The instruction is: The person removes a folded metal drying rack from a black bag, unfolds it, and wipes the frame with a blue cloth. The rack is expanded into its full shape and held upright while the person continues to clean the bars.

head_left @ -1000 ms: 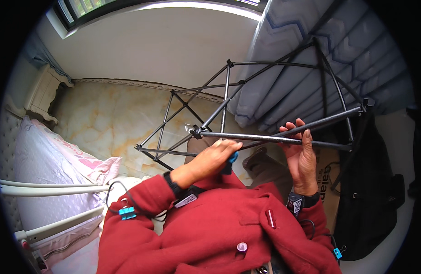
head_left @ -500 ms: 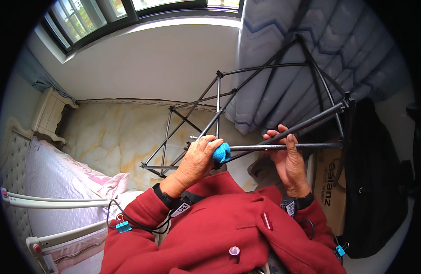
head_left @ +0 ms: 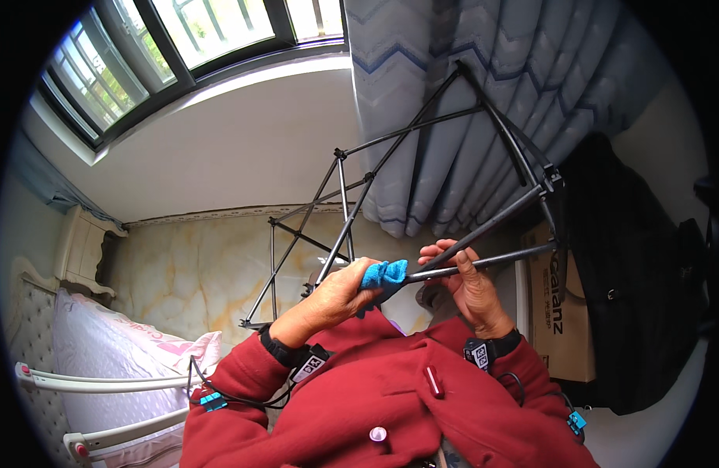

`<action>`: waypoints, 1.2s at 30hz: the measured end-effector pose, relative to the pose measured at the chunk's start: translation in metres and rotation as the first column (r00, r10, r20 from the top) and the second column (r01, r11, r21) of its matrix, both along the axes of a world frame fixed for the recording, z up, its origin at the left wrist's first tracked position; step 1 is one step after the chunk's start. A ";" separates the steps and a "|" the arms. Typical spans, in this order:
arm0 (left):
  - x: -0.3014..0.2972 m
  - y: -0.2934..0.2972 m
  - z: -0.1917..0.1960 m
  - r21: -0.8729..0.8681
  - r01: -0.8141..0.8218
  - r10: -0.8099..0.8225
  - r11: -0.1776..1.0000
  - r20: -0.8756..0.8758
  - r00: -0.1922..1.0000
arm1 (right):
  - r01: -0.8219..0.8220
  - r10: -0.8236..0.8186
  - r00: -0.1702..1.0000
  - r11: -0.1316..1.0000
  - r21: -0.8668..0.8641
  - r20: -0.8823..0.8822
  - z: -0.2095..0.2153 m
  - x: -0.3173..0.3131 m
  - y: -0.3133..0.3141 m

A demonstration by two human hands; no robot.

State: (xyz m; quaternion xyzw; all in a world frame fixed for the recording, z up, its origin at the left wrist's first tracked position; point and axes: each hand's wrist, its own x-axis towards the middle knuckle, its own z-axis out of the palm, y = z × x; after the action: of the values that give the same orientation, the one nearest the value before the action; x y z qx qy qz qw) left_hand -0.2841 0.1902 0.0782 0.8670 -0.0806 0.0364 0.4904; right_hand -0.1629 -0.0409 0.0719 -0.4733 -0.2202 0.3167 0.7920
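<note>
A folding frame of dark metal tubes with crossed struts and black joints stands in front of me, slanting from the lower left to the upper right. My left hand is closed on a bright blue cloth, which is bunched around a near tube; the tube's surface under it is hidden. To the right, my right hand loosely holds the frame, two tubes passing between its thumb and curled fingers. The thumb is on the near side, and the fingertips show beyond the tubes.
Blue-grey curtains hang behind the frame, beside a barred window. At right stand a cardboard box and a large black bag. A bed with a pink-white pillow and white rails is at left. The floor is marbled tile.
The blue cloth in my left hand has moved right along the tube, closer to my right hand. The view has shifted, so the frame appears farther left. Both hands keep their hold.
</note>
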 end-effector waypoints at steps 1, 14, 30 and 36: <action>0.001 0.000 0.006 0.019 0.003 -0.004 1.000 0.072 0.997 | -0.011 0.011 1.000 1.000 -0.019 0.004 -0.002 -0.002 -0.002; 0.078 -0.088 0.128 -0.068 0.213 -0.177 0.975 0.343 0.923 | 0.015 0.135 0.552 0.985 -0.171 0.823 -0.054 -0.011 -0.009; 0.067 -0.062 0.088 -0.091 0.528 -0.525 0.844 0.055 0.849 | -0.245 0.521 0.833 0.648 -0.721 0.184 0.027 -0.019 -0.073; 0.067 -0.043 0.078 -0.366 0.577 -0.667 0.730 -0.199 0.718 | 0.062 0.114 0.813 0.958 -0.280 0.571 0.162 -0.053 -0.156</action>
State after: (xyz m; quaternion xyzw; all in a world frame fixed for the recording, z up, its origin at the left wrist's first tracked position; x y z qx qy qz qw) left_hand -0.2173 0.1471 0.1562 0.7039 -0.2844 -0.2612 0.5961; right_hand -0.2161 -0.1969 0.2343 -0.6533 -0.4097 0.1961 0.6057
